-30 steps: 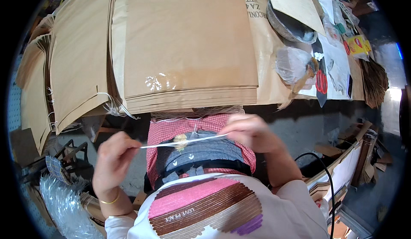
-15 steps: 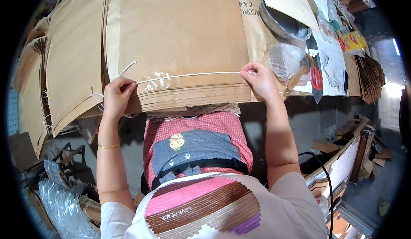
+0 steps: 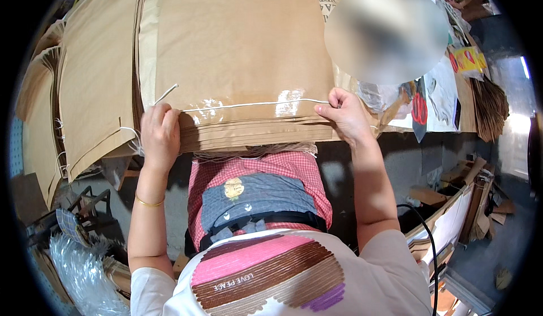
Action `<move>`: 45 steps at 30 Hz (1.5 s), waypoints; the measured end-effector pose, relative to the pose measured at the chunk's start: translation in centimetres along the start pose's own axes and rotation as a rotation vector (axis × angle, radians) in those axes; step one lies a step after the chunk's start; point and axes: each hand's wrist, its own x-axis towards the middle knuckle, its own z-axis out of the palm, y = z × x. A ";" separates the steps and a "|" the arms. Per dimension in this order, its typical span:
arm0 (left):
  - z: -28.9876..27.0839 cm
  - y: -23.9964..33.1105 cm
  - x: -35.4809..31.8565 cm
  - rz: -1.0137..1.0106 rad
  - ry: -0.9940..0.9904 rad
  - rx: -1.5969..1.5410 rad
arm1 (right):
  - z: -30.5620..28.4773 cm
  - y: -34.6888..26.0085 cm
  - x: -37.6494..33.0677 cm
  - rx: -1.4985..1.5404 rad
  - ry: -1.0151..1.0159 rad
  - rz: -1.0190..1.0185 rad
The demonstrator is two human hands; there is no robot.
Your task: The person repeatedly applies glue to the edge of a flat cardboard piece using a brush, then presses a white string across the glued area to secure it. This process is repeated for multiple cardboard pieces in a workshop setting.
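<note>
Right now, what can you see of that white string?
The white string is thin, perhaps cotton or plastic twine. Held between the left hand and right hand, it runs nearly straight, bowing slightly, across the near part of the brown paper stack; whether it rests there is unclear. A short end slants up beyond the left hand.

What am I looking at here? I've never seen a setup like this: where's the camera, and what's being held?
There's no machine: a person works bare-handed, with the left hand and right hand. The view comes from a wide fisheye camera on that person's head, looking down, so straight edges bend near the rim. Between them, the hands stretch a white cord across the near part of a brown paper stack. Another brown stack lies to the left; red-handled scissors lie to the right. The upper-right oval is blurred, so I can't tell what's there.
</note>
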 end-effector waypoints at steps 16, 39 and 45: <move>-0.3 0.3 -0.6 -0.024 -0.219 -0.354 | 2.9 -1.0 -0.7 -0.484 0.473 -0.515; 0.0 4.8 3.1 0.063 -0.233 -0.103 | 11.7 -0.7 0.6 -0.887 0.068 -0.612; -0.5 2.7 1.8 -0.203 -0.579 0.228 | 9.0 -1.0 -1.9 -1.242 0.095 -0.317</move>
